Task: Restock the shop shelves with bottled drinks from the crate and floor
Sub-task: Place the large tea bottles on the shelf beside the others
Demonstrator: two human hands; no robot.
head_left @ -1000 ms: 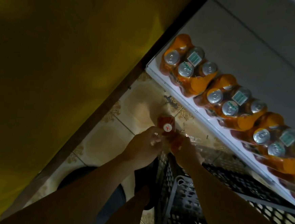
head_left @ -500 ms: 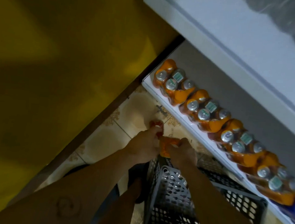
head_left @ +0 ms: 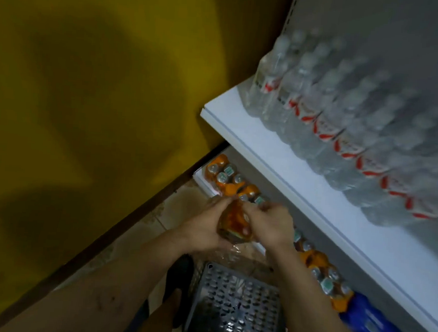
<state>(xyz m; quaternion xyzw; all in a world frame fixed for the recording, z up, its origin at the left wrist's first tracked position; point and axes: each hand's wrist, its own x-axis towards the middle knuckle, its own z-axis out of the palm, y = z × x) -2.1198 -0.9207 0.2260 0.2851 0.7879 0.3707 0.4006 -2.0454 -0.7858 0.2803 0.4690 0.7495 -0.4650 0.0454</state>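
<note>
The orange drink (head_left: 235, 223) looks amber and glossy in crinkly clear wrap, though it's too blurry to tell if it's one bottle or a small pack. It sits just below centre, above the grey crate (head_left: 235, 306) at 6 o'clock. The left hand (head_left: 202, 230) and right hand (head_left: 273, 227) both curl round it. Half a second ago the hands were lower, right at the crate rim. The view has also tipped up, so the water bottles (head_left: 334, 117) at 2 o'clock now show. Their white labels have red marks, but the text is unreadable, same as the teal tags on the orange packs (head_left: 225, 175).
</note>
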